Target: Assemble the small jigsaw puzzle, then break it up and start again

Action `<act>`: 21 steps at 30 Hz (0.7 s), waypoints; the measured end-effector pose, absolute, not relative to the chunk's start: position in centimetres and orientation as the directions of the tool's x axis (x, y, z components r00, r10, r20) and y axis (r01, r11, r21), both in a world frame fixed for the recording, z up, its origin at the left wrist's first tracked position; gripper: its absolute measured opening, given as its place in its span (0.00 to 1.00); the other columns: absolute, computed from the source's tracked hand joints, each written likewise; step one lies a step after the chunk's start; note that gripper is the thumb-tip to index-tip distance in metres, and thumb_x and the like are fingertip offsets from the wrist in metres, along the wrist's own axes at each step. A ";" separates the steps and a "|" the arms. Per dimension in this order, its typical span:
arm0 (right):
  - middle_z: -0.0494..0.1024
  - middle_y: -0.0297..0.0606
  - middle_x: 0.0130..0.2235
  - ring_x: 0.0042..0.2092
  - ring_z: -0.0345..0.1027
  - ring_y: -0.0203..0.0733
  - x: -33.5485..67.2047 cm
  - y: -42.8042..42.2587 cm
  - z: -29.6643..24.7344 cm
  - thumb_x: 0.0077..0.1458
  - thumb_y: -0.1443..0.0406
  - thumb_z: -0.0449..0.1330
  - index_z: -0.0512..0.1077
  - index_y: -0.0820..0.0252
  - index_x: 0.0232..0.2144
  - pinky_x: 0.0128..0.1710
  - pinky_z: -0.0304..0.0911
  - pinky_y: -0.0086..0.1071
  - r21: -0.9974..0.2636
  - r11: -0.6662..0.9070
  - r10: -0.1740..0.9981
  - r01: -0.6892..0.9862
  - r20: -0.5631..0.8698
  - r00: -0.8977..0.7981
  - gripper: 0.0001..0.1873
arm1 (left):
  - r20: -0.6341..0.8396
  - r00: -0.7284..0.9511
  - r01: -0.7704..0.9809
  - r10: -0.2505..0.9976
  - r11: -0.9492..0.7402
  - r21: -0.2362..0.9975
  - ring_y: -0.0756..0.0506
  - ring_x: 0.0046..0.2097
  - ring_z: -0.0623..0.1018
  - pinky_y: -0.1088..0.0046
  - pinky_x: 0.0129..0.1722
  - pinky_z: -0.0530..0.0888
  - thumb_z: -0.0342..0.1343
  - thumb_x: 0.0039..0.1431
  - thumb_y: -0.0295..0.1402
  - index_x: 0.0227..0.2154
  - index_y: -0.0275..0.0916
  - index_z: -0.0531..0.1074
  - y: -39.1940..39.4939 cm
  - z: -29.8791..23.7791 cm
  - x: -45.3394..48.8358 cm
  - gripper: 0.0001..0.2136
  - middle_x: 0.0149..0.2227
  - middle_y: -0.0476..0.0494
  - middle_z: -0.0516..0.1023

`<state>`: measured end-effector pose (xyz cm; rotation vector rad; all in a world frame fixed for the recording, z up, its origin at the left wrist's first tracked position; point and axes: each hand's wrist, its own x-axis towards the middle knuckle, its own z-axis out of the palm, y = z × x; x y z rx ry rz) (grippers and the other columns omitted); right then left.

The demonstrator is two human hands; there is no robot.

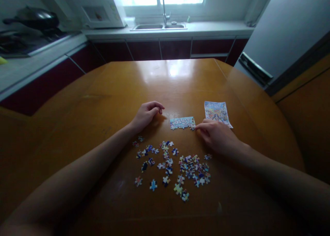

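A joined strip of jigsaw puzzle, pale blue with lettering, lies flat mid-table. My right hand is at its lower right corner, fingertips closed on a small puzzle piece that touches or nearly touches the strip. To the left of the strip, my left hand rests on the table with its fingers curled in and nothing visible in them. Loose puzzle pieces are scattered nearer to me, in a dense cluster at right and more spread out at left. A printed picture sheet lies just beyond my right hand.
The wooden table has a rounded outline. Beyond it runs a counter with a double sink and a white microwave. A dark pan sits on the stove at left; a refrigerator stands at right.
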<state>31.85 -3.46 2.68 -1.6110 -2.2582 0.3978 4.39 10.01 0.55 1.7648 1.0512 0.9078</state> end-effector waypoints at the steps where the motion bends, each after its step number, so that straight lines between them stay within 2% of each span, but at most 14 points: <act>1: 0.79 0.41 0.35 0.32 0.69 0.39 31.7 -3.5 2.6 0.60 0.69 0.56 0.80 0.56 0.37 0.33 0.60 0.35 -0.408 0.316 0.948 0.857 0.106 -0.300 0.12 | 0.152 0.377 0.278 0.914 -0.268 0.922 0.50 0.31 0.72 0.76 0.32 0.67 0.54 0.55 0.31 0.33 0.36 0.77 10.0 0.5 4.4 0.08 0.29 0.47 0.75; 15: 0.80 0.40 0.36 0.35 0.71 0.41 31.9 -2.8 1.9 0.60 0.68 0.54 0.80 0.54 0.39 0.35 0.62 0.35 -0.396 0.313 0.948 0.863 0.071 -0.311 0.14 | 0.150 0.380 0.291 0.913 -0.272 0.917 0.50 0.31 0.72 0.75 0.33 0.68 0.54 0.54 0.32 0.32 0.36 0.77 10.0 0.6 4.4 0.08 0.28 0.47 0.75; 18: 0.81 0.40 0.37 0.37 0.73 0.43 32.2 -2.4 1.8 0.59 0.68 0.56 0.80 0.53 0.38 0.38 0.64 0.37 -0.455 0.308 0.947 0.836 0.060 -0.316 0.13 | 0.147 0.382 0.287 0.913 -0.268 0.920 0.50 0.31 0.72 0.75 0.32 0.67 0.54 0.54 0.32 0.33 0.36 0.77 10.1 0.6 4.4 0.08 0.28 0.47 0.75; 21: 0.82 0.39 0.37 0.37 0.73 0.43 32.4 -2.1 1.7 0.57 0.70 0.56 0.81 0.54 0.37 0.39 0.66 0.37 -0.569 0.269 0.954 0.777 0.047 -0.295 0.13 | 0.150 0.388 0.280 0.909 -0.272 0.921 0.50 0.30 0.72 0.75 0.32 0.67 0.54 0.54 0.32 0.33 0.36 0.77 10.1 0.5 4.3 0.08 0.28 0.47 0.75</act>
